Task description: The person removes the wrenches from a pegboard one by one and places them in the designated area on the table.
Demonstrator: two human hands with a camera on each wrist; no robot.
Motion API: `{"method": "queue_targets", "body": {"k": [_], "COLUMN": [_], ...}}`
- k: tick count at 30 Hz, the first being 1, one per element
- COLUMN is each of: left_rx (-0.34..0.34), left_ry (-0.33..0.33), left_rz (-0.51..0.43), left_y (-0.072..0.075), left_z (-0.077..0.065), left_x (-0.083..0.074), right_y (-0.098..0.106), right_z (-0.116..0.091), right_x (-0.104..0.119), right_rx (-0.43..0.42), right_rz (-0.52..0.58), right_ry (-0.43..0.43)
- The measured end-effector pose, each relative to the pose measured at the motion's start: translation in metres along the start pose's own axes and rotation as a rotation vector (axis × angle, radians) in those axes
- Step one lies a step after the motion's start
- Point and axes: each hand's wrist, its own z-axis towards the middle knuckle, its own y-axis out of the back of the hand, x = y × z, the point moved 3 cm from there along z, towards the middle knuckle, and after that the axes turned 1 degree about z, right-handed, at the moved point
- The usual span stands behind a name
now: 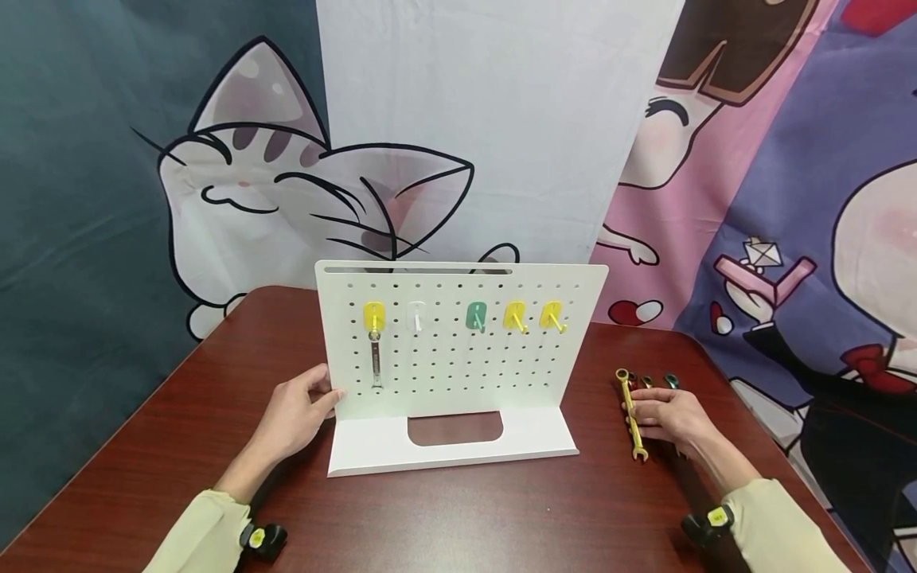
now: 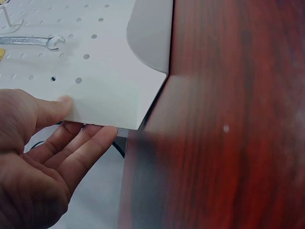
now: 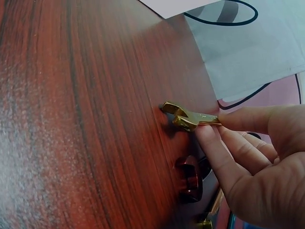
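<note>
A white pegboard stand [image 1: 444, 366] stands on the table. My left hand [image 1: 292, 414] pinches its left edge, thumb on the front face and fingers behind, as the left wrist view shows. From the leftmost yellow hook [image 1: 374, 315] hangs a silver wrench [image 1: 376, 362]. Right of the board, my right hand [image 1: 677, 418] pinches a gold wrench [image 1: 634, 426] between thumb and fingers. Its open end appears tilted just above the table in the right wrist view. More wrenches lie beneath that hand, among them a red one [image 3: 192, 179] and a green one [image 1: 670, 380], partly hidden.
Also on the board are a clear hook [image 1: 417, 317], a green hook [image 1: 476, 316] and two more yellow hooks [image 1: 515, 317], with nothing hanging from them. The reddish-brown table [image 1: 458, 517] meets printed cloth backdrops [image 1: 501, 119] behind and at the right.
</note>
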Motion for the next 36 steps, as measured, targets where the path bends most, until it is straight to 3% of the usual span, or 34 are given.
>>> {"method": "queue_targets", "body": {"k": [16,24,36], "left_rx": [0.001,0.003,0.001], "left_ry": [-0.001,-0.004,-0.006], "left_rz": [0.004,0.003,0.013], "left_y": [0.000,0.000,0.000], "left_z": [0.000,0.000,0.000], "left_x": [0.000,0.000,0.000], "right_y": [-0.005,-0.003,-0.013], "right_z": [0.002,-0.003,-0.009], "right_x": [0.006,0.010,0.021], "right_rx": [-0.067,-0.055,-0.058], "right_rz": [-0.055,0.041,0.016], "right_ry": [-0.002,-0.003,0.058]}}
